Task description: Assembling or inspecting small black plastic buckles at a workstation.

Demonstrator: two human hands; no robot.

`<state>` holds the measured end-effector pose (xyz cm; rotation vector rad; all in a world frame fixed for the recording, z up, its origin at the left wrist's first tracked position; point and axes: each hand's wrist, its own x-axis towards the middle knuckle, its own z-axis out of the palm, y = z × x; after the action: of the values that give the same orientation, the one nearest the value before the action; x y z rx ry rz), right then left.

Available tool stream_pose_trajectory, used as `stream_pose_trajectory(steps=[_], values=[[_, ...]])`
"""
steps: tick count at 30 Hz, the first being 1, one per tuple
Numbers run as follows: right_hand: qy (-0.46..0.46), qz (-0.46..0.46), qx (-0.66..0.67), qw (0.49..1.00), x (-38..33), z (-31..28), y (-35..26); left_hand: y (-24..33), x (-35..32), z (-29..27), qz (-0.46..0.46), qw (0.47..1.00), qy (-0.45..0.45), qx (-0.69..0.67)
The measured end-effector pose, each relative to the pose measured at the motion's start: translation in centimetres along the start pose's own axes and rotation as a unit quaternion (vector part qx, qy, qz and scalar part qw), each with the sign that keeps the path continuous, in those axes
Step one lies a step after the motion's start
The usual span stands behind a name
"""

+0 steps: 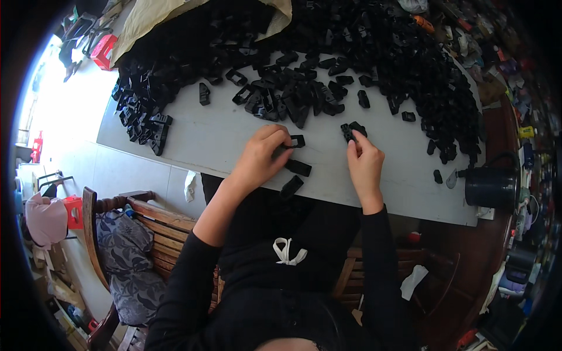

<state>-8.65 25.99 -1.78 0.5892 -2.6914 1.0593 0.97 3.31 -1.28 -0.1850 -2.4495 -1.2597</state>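
My left hand (261,155) is closed, thumb and fingers pinching a small black plastic housing (298,141) with a rectangular opening. Just below it, a second black plastic piece (299,168) lies on the table, close to my thumb. A third black piece (291,186) sits at the table's near edge. To the right, my right hand (367,165) pinches a small black plastic part (348,133) between thumb and fingertips. Another dark piece (357,127) shows right behind those fingertips; whether it is joined to the held part I cannot tell.
A large heap of black plastic parts (404,64) curves around the far side of the grey table (222,137). Loose parts (281,96) form a smaller pile before me. Brown paper (158,17) lies at the far left. A black pot (492,187) stands right; a wooden bench (167,231) is below left.
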Motion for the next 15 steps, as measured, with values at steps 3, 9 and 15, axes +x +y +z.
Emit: stream_pose_trajectory(steps=[3, 9, 15], values=[[-0.049, 0.032, -0.013, 0.998, 0.3, -1.2, -0.5, -0.1, 0.5, 0.4, -0.009, 1.0, -0.026, -0.016], [-0.092, -0.245, -0.098, 0.96, 2.6, -2.8, -1.4, -0.4, 0.1, 0.7, -0.055, 0.998, -0.029, -0.026], [-0.127, -0.249, 0.079, 0.957, 0.8, 0.5, -5.5, -0.6, -0.1, 1.1, -0.027, 0.999, -0.009, -0.034]])
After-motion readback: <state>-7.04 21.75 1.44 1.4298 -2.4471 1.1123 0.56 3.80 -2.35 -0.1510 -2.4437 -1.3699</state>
